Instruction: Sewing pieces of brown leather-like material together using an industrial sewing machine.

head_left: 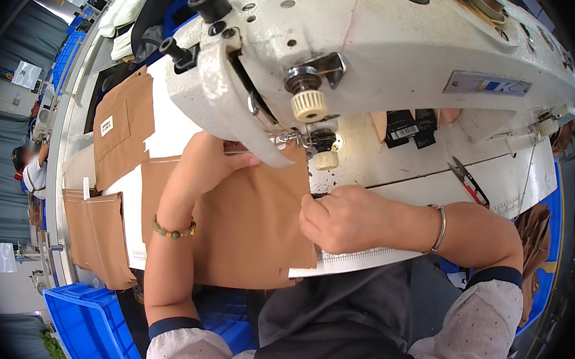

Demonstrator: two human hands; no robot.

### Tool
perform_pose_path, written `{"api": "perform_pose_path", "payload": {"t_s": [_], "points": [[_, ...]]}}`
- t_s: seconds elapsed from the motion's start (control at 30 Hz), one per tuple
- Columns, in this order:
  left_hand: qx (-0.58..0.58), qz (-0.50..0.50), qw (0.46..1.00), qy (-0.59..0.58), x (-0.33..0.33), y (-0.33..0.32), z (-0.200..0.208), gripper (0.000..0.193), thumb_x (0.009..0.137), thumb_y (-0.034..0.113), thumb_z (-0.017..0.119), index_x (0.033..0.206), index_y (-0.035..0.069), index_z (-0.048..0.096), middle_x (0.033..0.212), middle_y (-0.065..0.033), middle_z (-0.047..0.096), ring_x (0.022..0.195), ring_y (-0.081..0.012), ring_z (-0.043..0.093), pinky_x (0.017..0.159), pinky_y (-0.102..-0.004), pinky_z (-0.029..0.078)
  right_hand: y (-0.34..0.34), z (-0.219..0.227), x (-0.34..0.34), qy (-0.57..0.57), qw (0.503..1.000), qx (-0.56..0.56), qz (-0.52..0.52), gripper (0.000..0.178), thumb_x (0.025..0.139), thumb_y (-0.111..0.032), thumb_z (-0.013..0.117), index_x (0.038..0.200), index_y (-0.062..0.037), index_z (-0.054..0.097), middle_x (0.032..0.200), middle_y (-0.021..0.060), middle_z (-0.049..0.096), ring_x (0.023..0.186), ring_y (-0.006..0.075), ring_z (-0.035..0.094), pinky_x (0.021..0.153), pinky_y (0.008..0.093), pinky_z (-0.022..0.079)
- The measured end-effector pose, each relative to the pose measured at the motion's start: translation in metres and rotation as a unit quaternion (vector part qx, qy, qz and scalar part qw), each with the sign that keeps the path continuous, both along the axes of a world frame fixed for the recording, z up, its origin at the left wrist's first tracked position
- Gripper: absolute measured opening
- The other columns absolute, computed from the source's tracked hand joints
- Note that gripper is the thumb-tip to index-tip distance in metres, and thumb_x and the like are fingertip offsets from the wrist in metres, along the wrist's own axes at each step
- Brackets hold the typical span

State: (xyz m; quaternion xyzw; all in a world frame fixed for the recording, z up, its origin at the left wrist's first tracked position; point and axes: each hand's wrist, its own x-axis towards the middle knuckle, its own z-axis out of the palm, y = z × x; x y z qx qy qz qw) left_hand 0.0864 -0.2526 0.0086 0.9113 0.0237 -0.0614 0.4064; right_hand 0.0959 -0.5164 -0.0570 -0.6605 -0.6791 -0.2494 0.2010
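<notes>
A brown fabric panel (249, 224) lies under the head of a white sewing machine (381, 51) and hangs over the table's front edge. My left hand (217, 163) is closed, thumb and fingers pinching the panel's upper part just left of the needle area. At the panel's right edge, my right hand (342, 218) is curled shut with its fingertips turned in. Something small and dark (319, 196) shows at those fingertips, too little of it to name. The machine's front cover hides part of the stitching spot.
More brown pieces, one a pocketed panel (124, 131) and another folded piece (101, 235), lie left. Black-handled snips (468, 182) and black labels (412, 127) rest on the right of the bed. Blue crates (93, 327) stand below; a person (34, 169) sits far left.
</notes>
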Motion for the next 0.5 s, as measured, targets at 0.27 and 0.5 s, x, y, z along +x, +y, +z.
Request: {"api": "perform_pose_path", "payload": {"t_s": [0.27, 0.5], "points": [[0.327, -0.142, 0.894, -0.271, -0.04, -0.045, -0.009, 0.04, 0.076, 0.004, 0.073, 0.116, 0.01, 0.07, 0.11, -0.0107, 0.066, 0.106, -0.0296, 0.062, 0.091, -0.0443, 0.044, 0.0, -0.003, -0.002, 0.001, 1.0, 0.004, -0.006, 0.016, 0.065, -0.017, 0.065, 0.062, -0.005, 0.055, 0.057, 0.0037, 0.04, 0.043, 0.0118, 0.048, 0.034, 0.0284, 0.039], [0.317, -0.171, 0.893, -0.271, -0.066, -0.07, -0.026, 0.046, 0.075, 0.001, 0.069, 0.12, 0.011, 0.071, 0.115, -0.0023, 0.065, 0.105, -0.0234, 0.062, 0.103, -0.0475, 0.043, -0.008, 0.008, -0.003, 0.035, 0.997, -0.07, -0.011, 0.017, 0.071, -0.017, 0.063, 0.077, -0.0009, 0.064, 0.078, 0.0116, 0.06, 0.051, 0.0118, 0.055, 0.042, 0.026, 0.044]]}}
